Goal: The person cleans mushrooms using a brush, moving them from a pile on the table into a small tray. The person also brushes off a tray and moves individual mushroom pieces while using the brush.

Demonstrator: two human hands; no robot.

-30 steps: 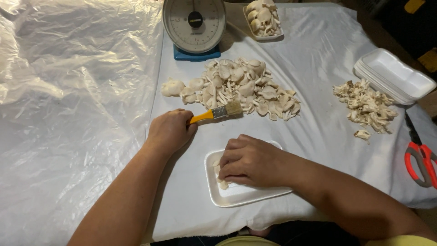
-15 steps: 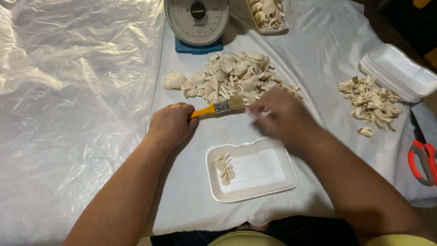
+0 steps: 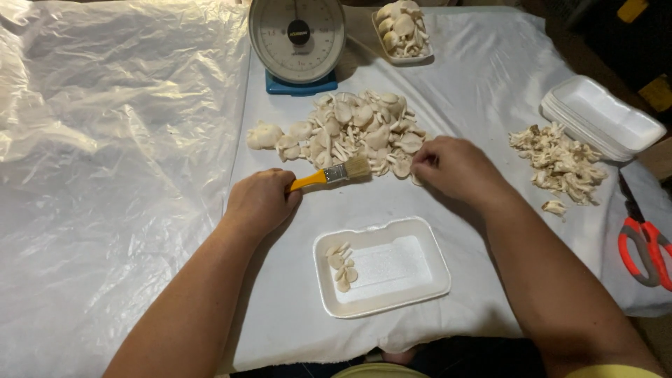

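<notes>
Left hand (image 3: pixel 260 201) gripping brush (image 3: pixel 334 174); right hand (image 3: pixel 453 168) at mushroom pile (image 3: pixel 353 131).

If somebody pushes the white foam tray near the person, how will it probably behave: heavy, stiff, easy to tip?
The white foam tray probably slides easily, since it looks thin and holds only a few mushroom slices at one end. It likely keeps its shape but may dent under firm pressure. Its low, wide form suggests it would skid on the white cloth rather than tip.

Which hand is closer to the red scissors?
Right. The right hand is at the mushroom pile's edge, on the same side as the scissors. The left hand, holding the brush, is farther away.
</notes>
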